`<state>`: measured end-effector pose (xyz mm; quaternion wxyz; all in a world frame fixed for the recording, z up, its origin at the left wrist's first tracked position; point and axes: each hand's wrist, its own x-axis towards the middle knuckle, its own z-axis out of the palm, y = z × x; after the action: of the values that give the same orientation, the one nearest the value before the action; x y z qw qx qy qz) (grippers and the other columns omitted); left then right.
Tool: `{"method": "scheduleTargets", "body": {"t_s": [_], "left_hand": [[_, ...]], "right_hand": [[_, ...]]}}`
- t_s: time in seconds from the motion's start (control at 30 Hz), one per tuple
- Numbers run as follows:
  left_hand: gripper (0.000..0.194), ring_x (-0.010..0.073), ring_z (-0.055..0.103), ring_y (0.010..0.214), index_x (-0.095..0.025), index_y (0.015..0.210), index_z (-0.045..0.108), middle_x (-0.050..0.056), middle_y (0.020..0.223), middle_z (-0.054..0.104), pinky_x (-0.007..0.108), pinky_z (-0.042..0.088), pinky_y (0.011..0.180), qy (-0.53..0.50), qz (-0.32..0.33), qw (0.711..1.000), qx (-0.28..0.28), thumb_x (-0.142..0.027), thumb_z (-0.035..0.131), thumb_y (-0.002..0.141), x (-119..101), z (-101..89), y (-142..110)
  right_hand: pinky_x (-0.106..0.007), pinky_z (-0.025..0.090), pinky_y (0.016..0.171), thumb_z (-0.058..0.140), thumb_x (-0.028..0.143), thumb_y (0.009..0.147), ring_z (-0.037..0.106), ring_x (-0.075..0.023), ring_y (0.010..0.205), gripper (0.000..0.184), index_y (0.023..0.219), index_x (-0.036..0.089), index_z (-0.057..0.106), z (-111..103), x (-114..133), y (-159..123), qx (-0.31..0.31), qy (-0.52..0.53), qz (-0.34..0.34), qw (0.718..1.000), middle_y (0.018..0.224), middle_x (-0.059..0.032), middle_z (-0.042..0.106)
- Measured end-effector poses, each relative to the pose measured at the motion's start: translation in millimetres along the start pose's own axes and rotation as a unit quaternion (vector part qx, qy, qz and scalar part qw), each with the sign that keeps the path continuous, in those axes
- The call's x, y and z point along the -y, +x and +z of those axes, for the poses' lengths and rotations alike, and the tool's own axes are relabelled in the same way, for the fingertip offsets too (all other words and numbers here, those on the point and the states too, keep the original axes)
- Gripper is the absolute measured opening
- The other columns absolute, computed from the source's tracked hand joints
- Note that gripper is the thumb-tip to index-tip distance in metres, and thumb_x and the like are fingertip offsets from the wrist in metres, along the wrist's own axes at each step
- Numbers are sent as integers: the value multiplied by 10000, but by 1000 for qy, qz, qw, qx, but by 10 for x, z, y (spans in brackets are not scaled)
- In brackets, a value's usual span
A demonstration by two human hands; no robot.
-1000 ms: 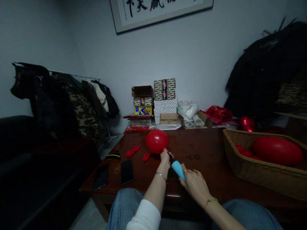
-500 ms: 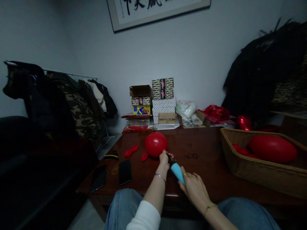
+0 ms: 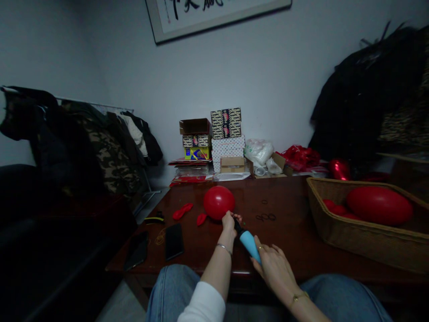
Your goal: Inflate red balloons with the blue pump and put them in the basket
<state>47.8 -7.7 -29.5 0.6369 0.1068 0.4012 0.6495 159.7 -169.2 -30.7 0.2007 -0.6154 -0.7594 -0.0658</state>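
Observation:
A round, inflated red balloon [image 3: 219, 202] is over the table, its neck side toward me. My left hand [image 3: 229, 222] is closed where the balloon's neck meets the black nozzle of a light-blue hand pump [image 3: 250, 246]; its fingers partly hide that joint. My right hand [image 3: 273, 264] is wrapped around the near end of the pump, which slants from lower right up to the balloon. Two flat red balloons lie left of the round one: a longer balloon [image 3: 182, 211] and a smaller balloon [image 3: 201, 219].
On the wooden table [image 3: 284, 246] lie black rings [image 3: 266, 217], two dark phones, one of them a phone [image 3: 174, 241], and thin yellow bands [image 3: 160, 237]. A wicker basket [image 3: 362, 239] at the right holds red balloons. Stacked boxes [image 3: 228, 147] stand at the back.
The view has shifted slightly. Both hands keep their holds on the balloon neck and pump, and the balloon looks about the same size.

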Motion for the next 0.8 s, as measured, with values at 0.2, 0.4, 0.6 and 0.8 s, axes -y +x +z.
{"method": "scheduleTargets", "body": {"t_s": [0.2, 0.4, 0.6, 0.8], "left_hand": [[215, 115, 523, 445, -167, 617, 418, -9, 479, 456, 245, 478, 501, 1, 0, 1000, 16, -177, 428, 832, 11, -49, 79], [223, 127, 566, 470, -171, 633, 405, 2, 491, 485, 261, 506, 541, 6, -6, 1000, 20, -180, 389, 855, -17, -65, 130], [220, 155, 635, 559, -175, 645, 383, 29, 526, 537, 303, 540, 627, 22, -11, 998, 56, -172, 367, 865, -97, -172, 215], [217, 163, 656, 600, -172, 665, 381, 43, 567, 561, 293, 547, 628, 42, -24, 998, 42, -204, 377, 880, -93, -268, 234]], "right_hand": [[-382, 351, 914, 455, 231, 826, 614, -195, 846, 454, 1265, 117, 456, 37, -64, -89, -7, 7, -2, 1000, 881, -87, 667], [-383, 346, 921, 468, 231, 812, 615, -192, 866, 454, 1260, 157, 465, 1, -180, -190, -11, 17, -2, 1000, 934, -74, 671], [-389, 339, 931, 459, 267, 815, 616, -195, 897, 420, 1227, 193, 494, -102, -416, -337, -13, 22, 6, 1000, 993, -75, 671], [-386, 335, 928, 428, 300, 837, 620, -200, 885, 431, 1240, 156, 476, -146, -644, -279, 3, -11, 45, 999, 973, -91, 674]]}}
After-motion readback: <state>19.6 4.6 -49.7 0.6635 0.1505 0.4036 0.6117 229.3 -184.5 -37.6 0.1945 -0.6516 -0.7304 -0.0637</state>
